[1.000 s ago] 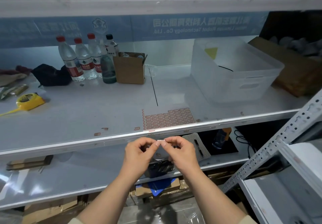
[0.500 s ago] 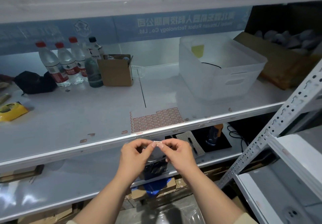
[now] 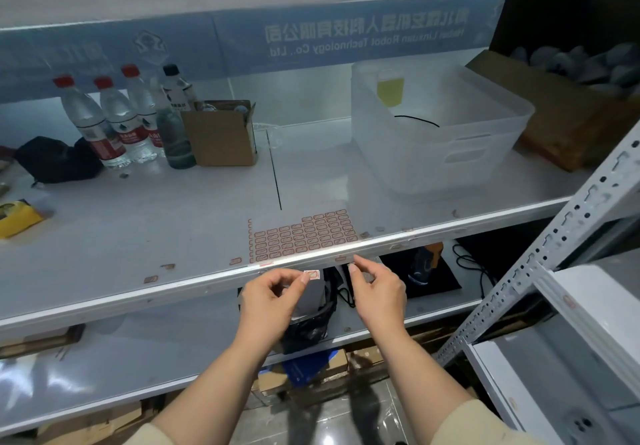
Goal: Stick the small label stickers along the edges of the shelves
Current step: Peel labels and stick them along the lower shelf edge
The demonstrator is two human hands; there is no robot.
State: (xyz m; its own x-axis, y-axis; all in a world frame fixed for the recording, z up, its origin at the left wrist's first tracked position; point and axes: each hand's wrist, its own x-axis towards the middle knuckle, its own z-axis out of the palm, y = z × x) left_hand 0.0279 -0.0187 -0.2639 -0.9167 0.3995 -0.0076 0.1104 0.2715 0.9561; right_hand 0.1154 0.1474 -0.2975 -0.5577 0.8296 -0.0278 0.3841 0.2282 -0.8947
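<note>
A sheet of small red-bordered label stickers (image 3: pixel 302 236) lies on the white shelf (image 3: pixel 138 230), close to its front edge (image 3: pixel 207 280). My left hand (image 3: pixel 273 301) is just below that edge and pinches one small label sticker (image 3: pixel 312 275) between thumb and forefinger. My right hand (image 3: pixel 377 288) is a little to the right of it, with its fingers loosely curled and nothing in them. Several labels sit along the shelf edge and near it, such as the one on the edge (image 3: pixel 341 258).
At the back of the shelf stand several water bottles (image 3: pixel 114 122) and a small cardboard box (image 3: pixel 221 133). A clear plastic bin (image 3: pixel 440 129) is at the right, a yellow tape measure (image 3: pixel 17 217) at the left. A perforated upright (image 3: pixel 540 254) slants at the right.
Both hands held the sticker together earlier. Now my right hand has let go and moved right, and the sticker stays in my left hand. The view has shifted slightly.
</note>
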